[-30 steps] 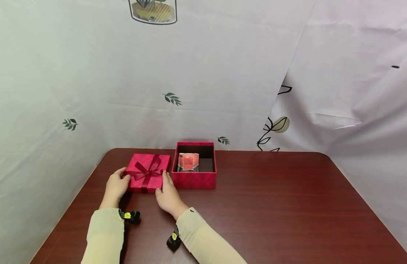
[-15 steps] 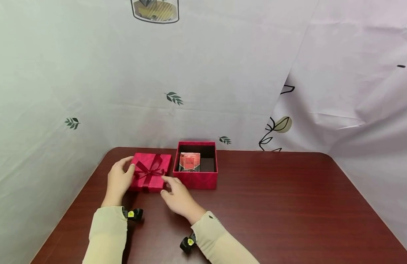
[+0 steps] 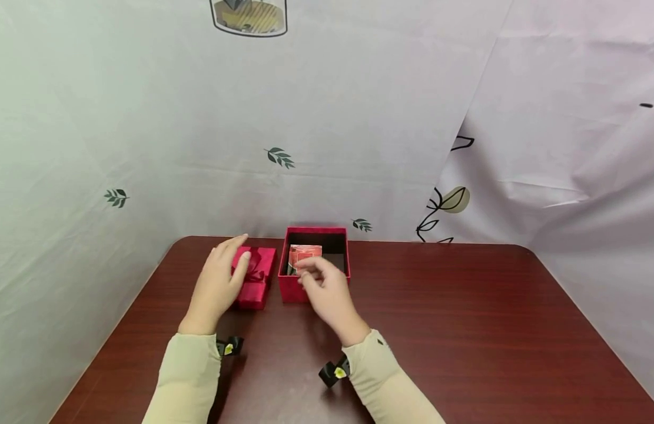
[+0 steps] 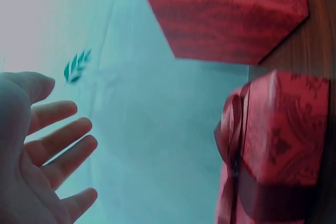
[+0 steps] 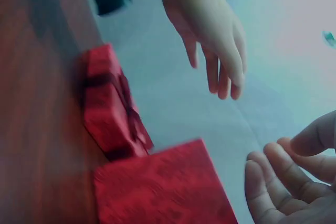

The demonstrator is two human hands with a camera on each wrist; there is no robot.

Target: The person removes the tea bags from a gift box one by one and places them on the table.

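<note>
My left hand (image 3: 216, 288) is held over the red gift-box lid (image 3: 251, 296), hiding its left part. A dark red ribbon bow (image 4: 231, 129) crosses the lid, which lies on the table. In the left wrist view the left hand (image 4: 50, 156) has spread fingers and holds nothing. To the right of the lid stands the red box base (image 3: 293, 290), with its top uncovered. A small orange-red packet (image 3: 304, 249) sits in its left half. My right hand (image 3: 333, 297) hovers at the base's front, fingers loosely bent and grasping nothing; it overlaps the packet's lower edge in the head view.
The dark red-brown wooden table (image 3: 438, 318) reaches far to the right of the box. Behind it hangs a pale cloth (image 3: 199, 118) printed with leaves. A small black camera is strapped to each wrist.
Both hands have come off the lid, which stays in its place. The left hand has risen and shifted right; the right hand has moved right, from the lid's edge to the front of the base.
</note>
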